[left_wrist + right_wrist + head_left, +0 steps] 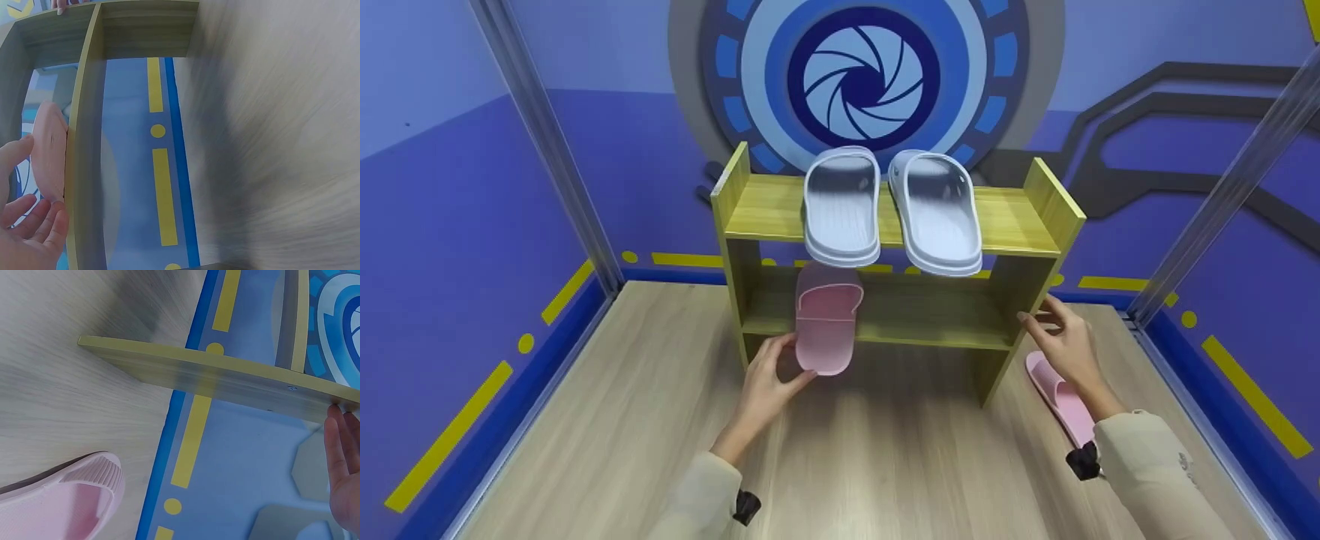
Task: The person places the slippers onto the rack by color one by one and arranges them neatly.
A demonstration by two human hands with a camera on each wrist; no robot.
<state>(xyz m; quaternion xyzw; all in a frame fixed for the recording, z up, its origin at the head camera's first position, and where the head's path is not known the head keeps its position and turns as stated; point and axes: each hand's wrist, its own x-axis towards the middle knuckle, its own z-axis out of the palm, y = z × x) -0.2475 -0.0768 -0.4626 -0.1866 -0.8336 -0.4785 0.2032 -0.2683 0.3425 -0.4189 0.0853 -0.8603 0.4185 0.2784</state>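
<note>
A pink slipper [826, 345] lies on the lower shelf of a small wooden shoe rack [930, 311], toe inward, its heel jutting past the front edge. My left hand [763, 386] grips that heel between thumb and fingers. In the left wrist view the slipper [49, 152] sits flat against the shelf board. My right hand [1071, 349] touches the rack's right side panel [225, 382], fingertips against its outer face in the right wrist view. Beneath that hand, a second pink slipper [1054, 394] lies on the floor, partly hidden by the wrist.
Two pale grey clogs [840, 225] stand side by side on the top shelf, heels overhanging the front. Blue panels with yellow markings [450, 439] and metal posts [547, 142] border the wood-look floor [607, 420]. The back wall rises close behind the rack.
</note>
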